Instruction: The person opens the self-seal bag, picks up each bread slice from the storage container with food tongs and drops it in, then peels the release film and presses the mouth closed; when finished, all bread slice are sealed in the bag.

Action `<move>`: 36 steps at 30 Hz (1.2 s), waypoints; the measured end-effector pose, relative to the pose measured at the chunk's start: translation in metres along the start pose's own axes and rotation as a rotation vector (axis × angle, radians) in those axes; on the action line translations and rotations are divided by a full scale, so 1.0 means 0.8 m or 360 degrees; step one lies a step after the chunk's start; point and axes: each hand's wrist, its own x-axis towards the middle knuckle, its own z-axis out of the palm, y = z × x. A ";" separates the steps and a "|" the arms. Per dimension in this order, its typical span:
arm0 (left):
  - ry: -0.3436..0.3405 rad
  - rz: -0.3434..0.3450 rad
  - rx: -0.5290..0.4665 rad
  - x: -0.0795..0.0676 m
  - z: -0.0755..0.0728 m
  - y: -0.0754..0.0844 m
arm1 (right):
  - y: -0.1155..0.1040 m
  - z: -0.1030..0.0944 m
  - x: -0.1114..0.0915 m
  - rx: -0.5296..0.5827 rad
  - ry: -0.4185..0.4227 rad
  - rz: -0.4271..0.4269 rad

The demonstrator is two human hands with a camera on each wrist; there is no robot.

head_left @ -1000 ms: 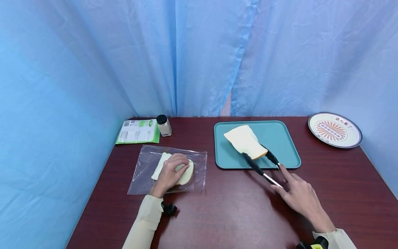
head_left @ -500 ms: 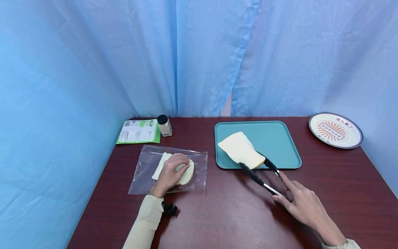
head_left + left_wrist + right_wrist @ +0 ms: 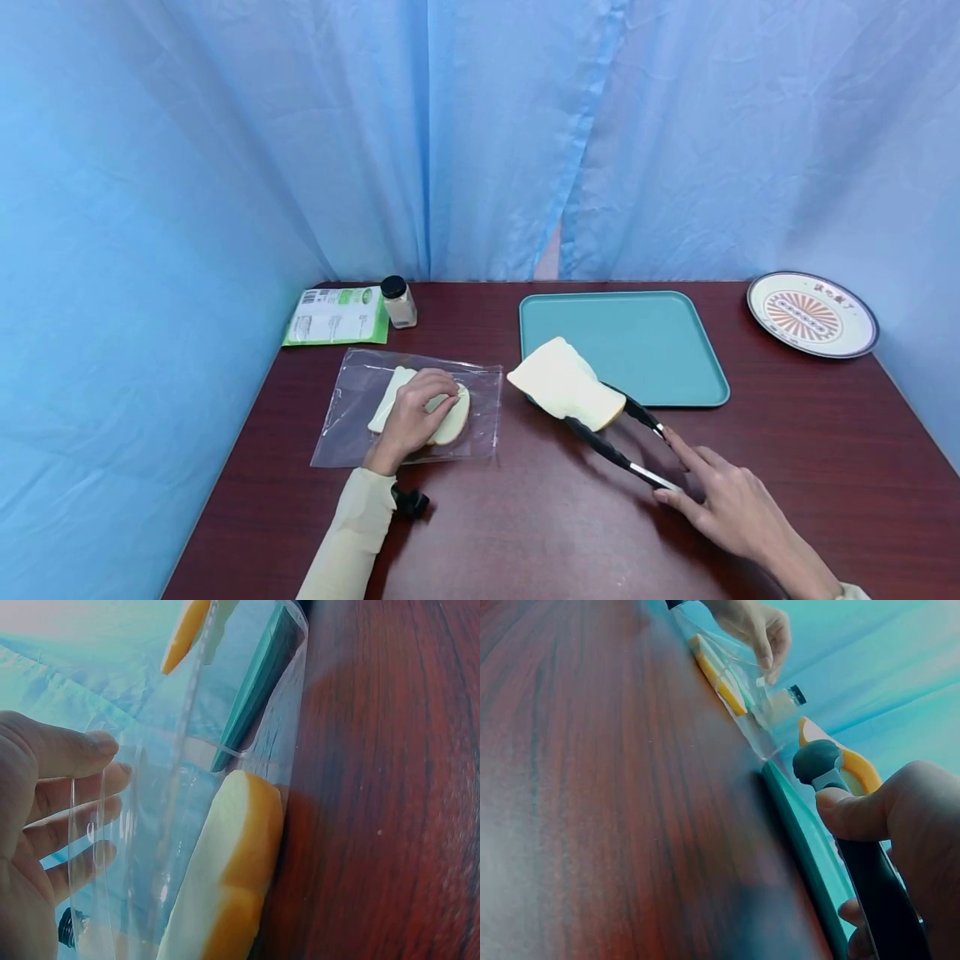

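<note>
In the head view my left hand (image 3: 415, 414) pinches the top layer of a clear plastic bag (image 3: 336, 433) lying on the table. Inside it is a slice of bread (image 3: 454, 423), partly covered by the hand; the left wrist view shows the bag film (image 3: 127, 847) lifted between thumb and fingers, above the bread (image 3: 217, 877). My right hand (image 3: 731, 500) grips black-and-silver tongs (image 3: 600, 443). Their tips clasp another bread slice (image 3: 566, 382), held up over the tray's front-left corner. The right wrist view has the thumb pressing the tongs (image 3: 877, 892).
The teal tray (image 3: 637, 333) lies at the back centre, near the bag's right side. At the back left are a white-and-green packet (image 3: 335, 317) and a black-capped jar (image 3: 399, 302). A patterned plate (image 3: 813, 315) stands back right. Blue curtains (image 3: 487, 142) hang behind.
My right hand has carried the tongs and bread slice left and toward me, from over the tray's middle to its front-left corner. The left hand stays at the bag.
</note>
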 end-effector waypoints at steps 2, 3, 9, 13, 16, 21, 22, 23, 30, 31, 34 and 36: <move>0.0000 0.0001 0.0000 0.000 0.000 0.000 | 0.000 0.002 -0.001 -0.0004 -0.0003 -0.0029; 0.0000 0.0000 0.0002 0.000 0.001 -0.001 | 0.001 0.003 -0.001 0.0000 0.0000 -0.0049; 0.0013 0.0020 0.0018 -0.002 0.002 -0.003 | 0.000 0.011 -0.001 0.0012 -0.0021 -0.0126; 0.0015 0.0020 0.0024 -0.002 0.002 -0.003 | -0.001 0.016 0.000 -0.0002 -0.0057 -0.0136; 0.0005 -0.0001 0.0029 -0.001 0.002 -0.002 | -0.002 0.019 0.001 -0.0007 -0.0062 -0.0142; -0.0004 -0.0029 0.0032 -0.001 0.000 -0.001 | -0.005 0.023 0.004 -0.0017 -0.0070 -0.0171; -0.0003 -0.0027 0.0032 -0.001 0.000 -0.001 | -0.005 0.023 0.004 -0.0019 -0.0071 -0.0180; 0.0000 -0.0021 0.0032 -0.001 0.000 0.000 | -0.005 0.023 0.005 -0.0021 -0.0073 -0.0190; 0.0016 0.0006 0.0035 -0.002 0.001 -0.001 | -0.003 0.022 0.014 0.0017 -0.0095 -0.0279; 0.0016 0.0009 0.0039 -0.002 0.001 -0.001 | -0.002 0.021 0.015 0.0021 -0.0097 -0.0297; 0.0010 0.0007 0.0046 -0.002 0.001 -0.001 | 0.000 0.021 0.019 0.0023 -0.0107 -0.0339; 0.0007 0.0009 0.0041 -0.002 0.002 0.000 | 0.001 0.021 0.022 0.0015 -0.0115 -0.0359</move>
